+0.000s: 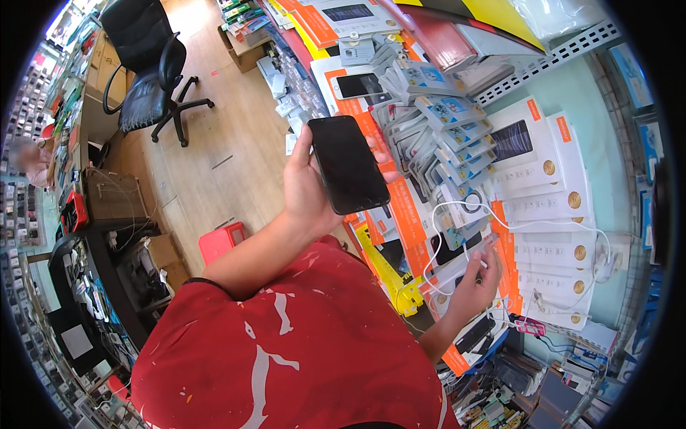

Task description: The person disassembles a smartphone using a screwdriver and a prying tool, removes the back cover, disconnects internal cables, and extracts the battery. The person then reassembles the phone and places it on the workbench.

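Note:
My left hand (306, 189) is wrapped round a black smartphone (349, 164), its dark glass side facing up. The thumb lies along the left edge and the fingertips show past the right edge. Lower and to the right, my right hand (475, 287) has its fingers bent, with thumb and forefinger close together at a white cable (587, 228). What exactly sits between those fingertips is too small to make out. The cable loops beside this hand and runs right across the boxes.
Blue-and-white accessory packs (454, 118) are piled on the display beyond my right hand. White boxes (554, 254) stand along the right. A perforated metal rail (547, 61) crosses above. At left are a black office chair (146, 79), a red stool (222, 242) and a cluttered desk.

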Demonstrator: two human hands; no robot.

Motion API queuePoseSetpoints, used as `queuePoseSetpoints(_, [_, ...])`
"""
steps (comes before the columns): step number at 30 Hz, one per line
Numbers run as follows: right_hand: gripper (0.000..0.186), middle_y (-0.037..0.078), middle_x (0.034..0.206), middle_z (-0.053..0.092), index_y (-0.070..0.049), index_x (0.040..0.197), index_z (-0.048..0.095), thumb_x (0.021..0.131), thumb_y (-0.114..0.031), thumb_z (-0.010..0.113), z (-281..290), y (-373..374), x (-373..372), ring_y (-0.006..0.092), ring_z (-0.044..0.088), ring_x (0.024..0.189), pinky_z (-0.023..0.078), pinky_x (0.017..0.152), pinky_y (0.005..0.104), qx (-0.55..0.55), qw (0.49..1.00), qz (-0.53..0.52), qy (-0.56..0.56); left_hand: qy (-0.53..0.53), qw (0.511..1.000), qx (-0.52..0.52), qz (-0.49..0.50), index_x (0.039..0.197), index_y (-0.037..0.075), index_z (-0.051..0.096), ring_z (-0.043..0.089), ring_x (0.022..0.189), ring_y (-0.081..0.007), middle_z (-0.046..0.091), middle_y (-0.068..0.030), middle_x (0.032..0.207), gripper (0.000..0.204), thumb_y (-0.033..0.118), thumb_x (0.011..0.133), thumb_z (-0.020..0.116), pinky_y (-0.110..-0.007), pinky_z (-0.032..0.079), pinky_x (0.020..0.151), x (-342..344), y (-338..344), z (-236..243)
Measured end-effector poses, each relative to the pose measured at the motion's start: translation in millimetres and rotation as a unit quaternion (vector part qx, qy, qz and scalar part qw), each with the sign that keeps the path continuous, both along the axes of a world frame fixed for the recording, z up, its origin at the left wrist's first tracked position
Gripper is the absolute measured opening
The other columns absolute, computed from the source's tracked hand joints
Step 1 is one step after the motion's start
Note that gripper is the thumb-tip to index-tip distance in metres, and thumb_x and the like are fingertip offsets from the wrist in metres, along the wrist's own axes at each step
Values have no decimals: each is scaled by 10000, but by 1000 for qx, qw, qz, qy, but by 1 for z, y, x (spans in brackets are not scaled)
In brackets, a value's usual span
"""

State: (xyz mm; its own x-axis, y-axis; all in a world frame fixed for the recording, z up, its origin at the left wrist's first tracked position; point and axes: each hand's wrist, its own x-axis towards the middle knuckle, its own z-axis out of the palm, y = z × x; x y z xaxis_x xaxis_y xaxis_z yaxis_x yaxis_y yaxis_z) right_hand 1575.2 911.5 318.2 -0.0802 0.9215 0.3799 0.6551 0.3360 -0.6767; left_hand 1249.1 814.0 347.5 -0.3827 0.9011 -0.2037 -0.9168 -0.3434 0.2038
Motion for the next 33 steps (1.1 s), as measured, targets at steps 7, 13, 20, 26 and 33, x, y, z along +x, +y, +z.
queuePoseSetpoints(7, [499,184,1464,648,46,1450,668,985,-77,800,16,-31,-55,246,712,1191,602,989,353,-183,930,251,196,197,980,31,9,1798,354,35,690,1206,-315,624,-138,1315,882,744,1110,426,-635,598,1048,18,-4,2])
queuePoseSetpoints(13, [623,236,1519,604,61,1480,639,964,-200,871,28,-38,-83,281,686,1288,605,1020,372,-156,892,366,212,312,947,73,-26,1805,198,-152,618,1203,-187,573,-65,1321,1180,802,1032,504,-380,517,1076,31,-9,-1])
queuePoseSetpoints(20, [622,264,1534,581,81,1461,643,978,-238,869,38,-36,-88,283,702,1254,605,1024,380,-173,877,378,240,410,907,81,-59,1786,101,-181,593,1179,-188,544,-68,1326,1331,885,956,502,-379,518,1072,29,-13,-6])
queuePoseSetpoints(26, [620,260,1547,562,97,1458,640,985,-237,862,43,-34,-89,284,705,1250,604,1032,388,-185,871,378,254,429,896,91,-67,1792,100,-163,582,1108,-180,545,-73,1266,1386,927,909,513,-359,512,1005,30,-13,-5])
queuePoseSetpoints(33, [687,256,1555,544,98,1481,624,989,-312,873,46,-35,-92,305,694,1287,599,1057,415,-202,864,388,250,437,891,113,-49,1798,89,-132,577,1040,-159,568,-77,1224,1372,929,913,496,-342,498,917,29,-5,-11])
